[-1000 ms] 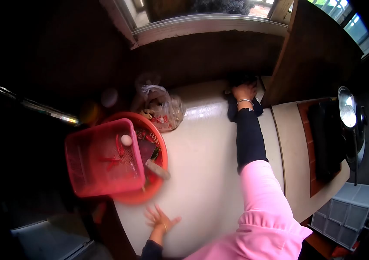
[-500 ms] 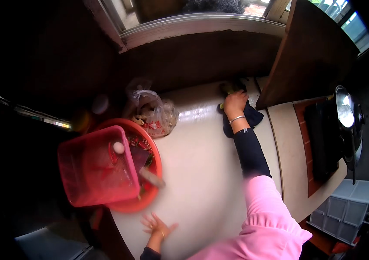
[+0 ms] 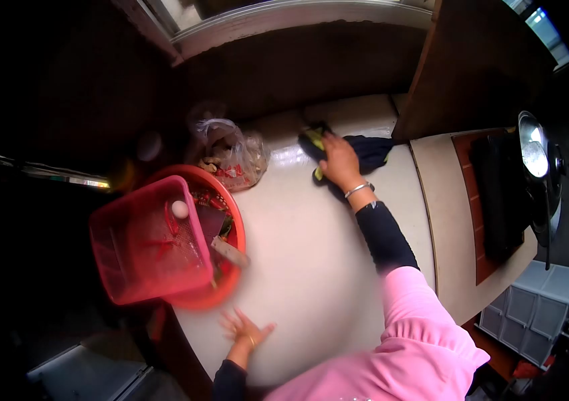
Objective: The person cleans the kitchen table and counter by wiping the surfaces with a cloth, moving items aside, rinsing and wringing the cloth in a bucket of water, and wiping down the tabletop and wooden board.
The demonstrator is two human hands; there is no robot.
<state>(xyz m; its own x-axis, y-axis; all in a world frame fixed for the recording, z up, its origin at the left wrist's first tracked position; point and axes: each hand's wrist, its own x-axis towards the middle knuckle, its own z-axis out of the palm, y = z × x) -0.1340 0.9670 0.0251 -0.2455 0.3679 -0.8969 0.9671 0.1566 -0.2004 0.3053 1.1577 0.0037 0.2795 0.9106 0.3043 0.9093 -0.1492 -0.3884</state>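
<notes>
My right hand (image 3: pixel 340 162) presses on a dark cloth (image 3: pixel 369 152) with yellow-green edging, near the back of the pale tabletop (image 3: pixel 298 267). Part of the cloth trails out to the right of the hand. Near the front left edge of the table, my left hand (image 3: pixel 246 332) rests with its fingers spread and nothing in it. Just beyond that hand stands a round orange-red basin (image 3: pixel 236 224). Across the basin sits a pink plastic basket (image 3: pixel 147 294) with an egg (image 3: pixel 179 209) and red chili peppers (image 3: pixel 164 247) in it. A knife (image 3: pixel 230 251) lies in the basin, its handle over the rim.
Behind the basin stands a clear plastic bag (image 3: pixel 248 160) with brownish contents. On the right, a dark stove (image 3: pixel 495 200) and a shiny pan lid (image 3: pixel 532 147) stand beyond an upright board (image 3: pixel 431 93). A white drawer unit (image 3: pixel 532 307) is lower right.
My right hand has slid left across the back of the table, bunching the cloth under it. My left hand stays spread at the front edge. The view has shifted slightly.
</notes>
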